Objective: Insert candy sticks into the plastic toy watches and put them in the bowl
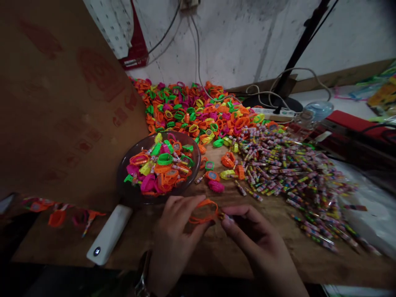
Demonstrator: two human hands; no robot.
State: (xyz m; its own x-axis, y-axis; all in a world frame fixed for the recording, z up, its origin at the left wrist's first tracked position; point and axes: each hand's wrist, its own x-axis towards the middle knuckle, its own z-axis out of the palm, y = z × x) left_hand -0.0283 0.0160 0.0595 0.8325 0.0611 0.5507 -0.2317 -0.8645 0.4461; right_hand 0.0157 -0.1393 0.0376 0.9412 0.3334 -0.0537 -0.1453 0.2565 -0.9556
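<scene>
"Take the orange band (208,201) as the middle of the clock. What have the hands got?"

"The left hand (177,231), toward eight o'clock, pinches that band between thumb and fingers, its loop standing open. The right hand (261,237), toward four, has a small wrapped tube (228,218) narrowly pinched in its fingertips, its end right up by the loop. Whether they touch, I can't tell from here."

"What worries you?"

"The tube, mostly. Only the tips hold it, so a bit too much squeeze could shoot it out. And the band looks thin; tugged askew, it might twist or spring off the left fingers."

"Where would a dropped piece go?"

"Onto the wooden table (216,258), probably. It might roll off the near edge at six."

"And the heap of tubes (287,173) at two o'clock?"

"Loosely piled, with strays spilling toward three. A careless right sleeve could set more sliding."

"The bowl (122,187) at ten?"

"Heaped well up with bright toy watches (165,159). A left elbow knock could tip some out, and they'd be hard to sort from the loose watches (213,175) at twelve."

"That white device (109,235) at nine?"

"Lying near the front edge. A swing of the left forearm might push it over."
</scene>
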